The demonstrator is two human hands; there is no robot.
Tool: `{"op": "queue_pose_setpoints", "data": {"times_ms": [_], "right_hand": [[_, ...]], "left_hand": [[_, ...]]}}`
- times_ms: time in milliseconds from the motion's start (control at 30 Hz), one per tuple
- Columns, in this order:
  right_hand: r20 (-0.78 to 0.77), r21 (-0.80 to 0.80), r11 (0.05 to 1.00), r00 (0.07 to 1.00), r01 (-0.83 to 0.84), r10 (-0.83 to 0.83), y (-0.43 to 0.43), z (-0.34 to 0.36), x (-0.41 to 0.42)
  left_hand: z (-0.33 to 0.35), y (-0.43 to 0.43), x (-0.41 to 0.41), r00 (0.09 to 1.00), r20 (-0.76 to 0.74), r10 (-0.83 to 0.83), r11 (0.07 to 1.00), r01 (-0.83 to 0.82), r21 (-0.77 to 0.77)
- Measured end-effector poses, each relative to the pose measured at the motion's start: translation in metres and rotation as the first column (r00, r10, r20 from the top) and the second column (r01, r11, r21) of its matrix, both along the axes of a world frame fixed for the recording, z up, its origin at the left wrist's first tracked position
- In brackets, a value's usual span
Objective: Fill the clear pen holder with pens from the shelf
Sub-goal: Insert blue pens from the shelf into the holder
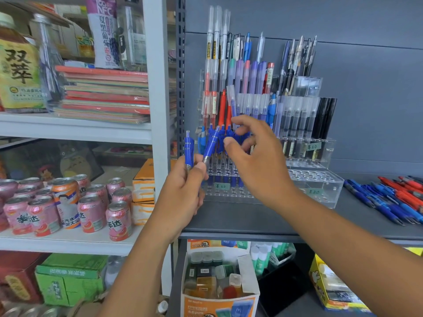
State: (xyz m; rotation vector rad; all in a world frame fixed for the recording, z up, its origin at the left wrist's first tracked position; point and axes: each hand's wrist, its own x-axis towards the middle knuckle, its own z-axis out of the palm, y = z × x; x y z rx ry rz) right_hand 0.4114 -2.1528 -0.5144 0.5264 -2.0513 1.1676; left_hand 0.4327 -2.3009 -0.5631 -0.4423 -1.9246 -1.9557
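Fingers (199, 170) on the left hand (183, 193) are curled round two blue pens (189, 149), clickers up. Right hand (258, 165) is loosely spread, thumb n index apart, gripping nothing afaict, right at the pen tops in the clear pen holder (320, 188). Holder sits on the grey shelf (229, 218) by the back wall, w/ loose pens (389, 202) lying off to its right.

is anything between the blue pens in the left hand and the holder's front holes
Yes. The right hand sits in front of the clear pen holder, across its left front holes, beside the blue pens that the left hand grips. The front holes further right show nothing before them.
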Motion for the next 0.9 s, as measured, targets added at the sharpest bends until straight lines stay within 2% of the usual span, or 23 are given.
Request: {"op": "queue_pose_setpoints", "data": {"times_ms": [100,200,367,533,600,733,900], "right_hand": [[0.124,-0.024,0.989,0.981,-0.148,0.150,-0.012,0.000,0.006],[0.218,-0.095,0.969,0.945,-0.228,0.243,-0.017,0.000,0.008],[0.242,-0.295,0.914,0.904,-0.278,0.353,-0.012,0.008,0.008],[0.137,-0.347,0.905,0.942,-0.244,0.307,0.001,0.021,0.003],[0.106,-0.342,0.913,0.957,-0.221,0.271,0.006,0.026,0.001],[0.046,-0.263,0.956,0.988,-0.128,0.145,0.017,0.036,-0.004],[0.006,-0.174,0.985,1.000,-0.009,0.010,0.030,0.036,-0.013]], "left_hand": [[0.000,0.000,0.000,1.000,-0.011,-0.027,1.000,0.027,0.000],[-0.002,-0.001,0.001,0.999,-0.015,-0.038,0.999,0.038,-0.024],[-0.001,-0.004,0.002,0.998,-0.029,-0.047,0.996,0.044,-0.083],[-0.001,-0.004,-0.001,0.999,-0.040,-0.031,0.996,0.028,-0.079],[-0.001,-0.004,-0.002,1.000,0.021,-0.001,1.000,0.001,-0.030],[0.000,-0.002,-0.003,0.992,0.126,-0.013,0.999,0.007,0.053],[0.001,-0.003,0.000,0.997,0.072,-0.026,0.996,0.019,0.091]]}}
